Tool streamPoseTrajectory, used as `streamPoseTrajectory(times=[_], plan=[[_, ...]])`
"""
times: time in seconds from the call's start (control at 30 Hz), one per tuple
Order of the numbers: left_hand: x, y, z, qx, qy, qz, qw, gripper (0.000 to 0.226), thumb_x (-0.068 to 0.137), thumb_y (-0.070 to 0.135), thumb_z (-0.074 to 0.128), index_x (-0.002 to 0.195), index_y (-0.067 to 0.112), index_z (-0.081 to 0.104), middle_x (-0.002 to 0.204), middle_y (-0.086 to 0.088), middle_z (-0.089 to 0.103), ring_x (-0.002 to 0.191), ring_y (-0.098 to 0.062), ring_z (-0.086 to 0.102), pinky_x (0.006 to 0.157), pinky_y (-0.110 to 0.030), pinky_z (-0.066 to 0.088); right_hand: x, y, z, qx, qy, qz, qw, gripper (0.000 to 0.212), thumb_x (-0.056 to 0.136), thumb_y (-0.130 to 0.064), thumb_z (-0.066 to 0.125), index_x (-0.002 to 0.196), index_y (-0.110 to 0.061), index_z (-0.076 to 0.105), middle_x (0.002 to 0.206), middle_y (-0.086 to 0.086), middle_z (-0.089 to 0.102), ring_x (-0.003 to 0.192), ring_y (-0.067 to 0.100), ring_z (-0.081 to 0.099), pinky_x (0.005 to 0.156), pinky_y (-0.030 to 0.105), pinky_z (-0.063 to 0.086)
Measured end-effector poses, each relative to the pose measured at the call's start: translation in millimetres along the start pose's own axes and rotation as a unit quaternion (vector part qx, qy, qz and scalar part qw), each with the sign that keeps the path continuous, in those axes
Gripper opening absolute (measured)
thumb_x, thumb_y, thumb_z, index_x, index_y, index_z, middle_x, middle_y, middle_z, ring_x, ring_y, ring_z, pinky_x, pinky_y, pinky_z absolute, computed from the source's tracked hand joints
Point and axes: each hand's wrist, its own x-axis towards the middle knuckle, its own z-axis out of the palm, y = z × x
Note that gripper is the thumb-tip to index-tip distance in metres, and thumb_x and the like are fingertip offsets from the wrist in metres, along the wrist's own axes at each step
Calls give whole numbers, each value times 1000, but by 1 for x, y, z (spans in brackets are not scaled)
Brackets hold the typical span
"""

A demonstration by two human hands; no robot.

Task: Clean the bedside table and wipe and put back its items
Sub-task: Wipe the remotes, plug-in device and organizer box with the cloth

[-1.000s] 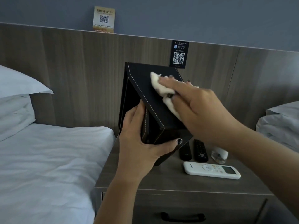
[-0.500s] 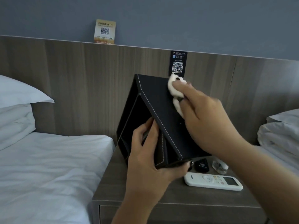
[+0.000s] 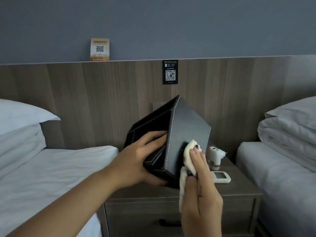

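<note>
A black leather organiser box (image 3: 188, 132) with white stitching is tilted above the bedside table (image 3: 239, 189), its open side facing left. My left hand (image 3: 140, 165) grips its lower left corner, fingers curled over the rim into the opening. My right hand (image 3: 200, 190) holds a white cloth (image 3: 187, 161) and presses it against the box's lower right face with straight fingers. Part of the cloth hangs down below the hand.
A white air-conditioner remote (image 3: 221, 177) and a small white plug-in device (image 3: 215, 156) sit on the table behind my right hand. Beds with white linen flank the table: left bed (image 3: 51, 177), right bed (image 3: 282, 168). A drawer handle (image 3: 169, 222) is below. QR signs are on the headboard.
The box has come lower and turned, so its right face now meets me. My right hand with the cloth has slid from the box's top edge down to its lower right face.
</note>
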Motion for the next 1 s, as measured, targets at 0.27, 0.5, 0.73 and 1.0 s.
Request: streamPoseTrajectory(times=[0.27, 0.5, 0.73, 1.0], plan=[[-22, 10, 3, 135, -194, 12, 972, 109, 55, 50, 78, 148, 42, 24, 152, 18, 31, 129, -7, 48, 99, -23, 44, -73, 12, -3, 60, 37, 156, 985, 53, 86, -10, 37, 136, -17, 52, 143, -9, 51, 139, 12, 38, 111, 40, 33], [-45, 5, -7, 159, -257, 5, 953, 119, 47, 31, 88, 144, 52, 23, 153, 22, 25, 104, 1, 58, 78, 10, 24, -96, 0, -3, 58, 86, 181, 978, 43, 73, -12, 47, 107, -16, 75, 118, 37, 57, 106, 25, 52, 99, 36, 22], [-49, -4, -5, 152, -323, -21, 934, 110, 53, 40, 82, 145, 52, 22, 149, 29, 29, 124, 5, 47, 95, -4, 35, -107, 26, -12, 71, -92, 197, 973, 58, 86, -8, 42, 133, -39, 51, 137, -20, 54, 127, 14, 54, 103, 40, 43], [-19, -3, 29, 157, -305, -73, 937, 113, 50, 45, 85, 147, 47, 26, 148, 25, 33, 129, -3, 43, 100, -33, 45, -64, 28, -28, 72, -107, 274, 953, 44, 90, -30, 43, 130, -43, 55, 100, -8, 71, 84, 1, 59, 81, 22, 48]])
